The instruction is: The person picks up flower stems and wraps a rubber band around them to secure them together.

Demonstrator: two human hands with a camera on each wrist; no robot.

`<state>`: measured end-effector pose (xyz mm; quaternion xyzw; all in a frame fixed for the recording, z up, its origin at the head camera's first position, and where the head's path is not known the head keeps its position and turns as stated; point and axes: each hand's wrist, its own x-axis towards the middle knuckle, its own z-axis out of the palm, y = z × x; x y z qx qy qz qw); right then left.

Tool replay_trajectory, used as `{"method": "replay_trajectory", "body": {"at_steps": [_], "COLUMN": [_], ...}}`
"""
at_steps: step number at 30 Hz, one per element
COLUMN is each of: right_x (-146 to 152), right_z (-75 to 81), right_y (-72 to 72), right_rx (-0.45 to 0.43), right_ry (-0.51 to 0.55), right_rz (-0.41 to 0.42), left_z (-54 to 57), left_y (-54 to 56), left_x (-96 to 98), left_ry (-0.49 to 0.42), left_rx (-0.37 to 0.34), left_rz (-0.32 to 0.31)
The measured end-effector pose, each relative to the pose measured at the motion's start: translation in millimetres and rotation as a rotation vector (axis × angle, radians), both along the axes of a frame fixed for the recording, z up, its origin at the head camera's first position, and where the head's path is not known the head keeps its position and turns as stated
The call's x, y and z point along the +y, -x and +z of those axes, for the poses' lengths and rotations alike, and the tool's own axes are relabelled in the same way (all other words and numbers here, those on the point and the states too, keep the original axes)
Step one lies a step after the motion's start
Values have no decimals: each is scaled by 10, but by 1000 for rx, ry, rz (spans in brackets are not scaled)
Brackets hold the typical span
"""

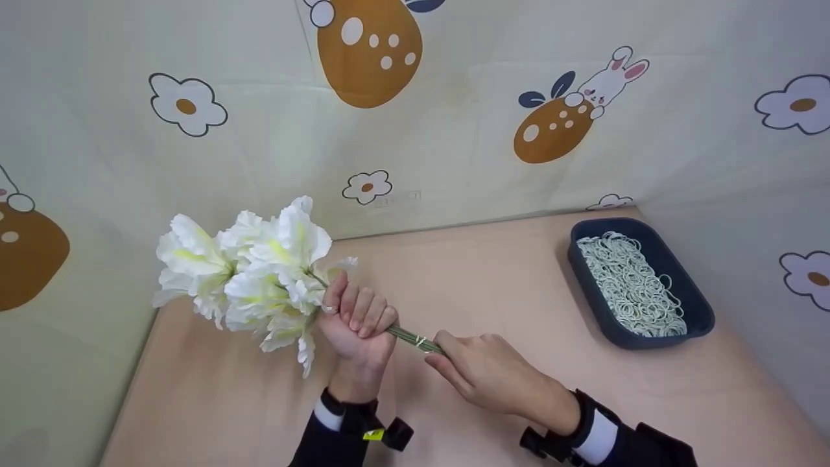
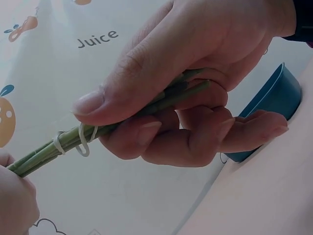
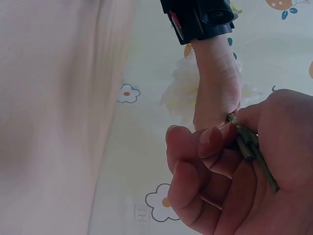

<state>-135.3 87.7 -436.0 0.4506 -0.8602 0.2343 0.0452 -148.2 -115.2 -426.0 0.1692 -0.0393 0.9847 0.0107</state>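
A bunch of white artificial flowers [image 1: 259, 259] with yellow-green centres leans to the left in the head view. My left hand [image 1: 356, 318] grips its green stems [image 1: 403, 334] just below the blooms. Lower down, my right hand [image 1: 489, 373] pinches the stems between thumb and curled fingers. Between the hands, pale rubber bands [image 2: 58, 143] circle the stems; one hangs in a loose loop right at the right thumb. Cut stem ends [image 3: 247, 147] lie inside the right palm in the right wrist view.
A dark blue tub [image 1: 699, 305] stands at the right on the peach-coloured table [image 1: 493, 272], holding a heap of pale rubber bands [image 1: 632, 285]. Behind the table hangs a printed cloth [image 1: 454, 143] with flowers and rabbits, and it continues along both sides.
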Motion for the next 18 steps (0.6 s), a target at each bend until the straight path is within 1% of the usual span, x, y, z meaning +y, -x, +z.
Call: {"method": "replay_trajectory", "body": {"at_steps": [2,5,8,12,13,15,18], "right_x": [-4,4,24,42,43,49,70], "right_z": [2,14,22,12,5,-12,-38], "right_y": [-6,-11,-19,-42,-49,-66,-90], "right_rx": [5,0,2,-19,-29,-59,-110], "right_ry": [5,19,38,87,101,130,175], "right_rz": [-6,-16,-20,-11,-8,3,10], "left_z": [4,15,18,10,9,5,4], "left_y": [4,14,20,14,11,3,-16], "left_x": [-1,7,24,36,36,34,37], "left_ry": [-6,2,23,68,84,145,289], "left_rx": [1,-18,-46,-52,-51,-58,-89], "left_rz": [-5,8,21,31,31,38,59]}}
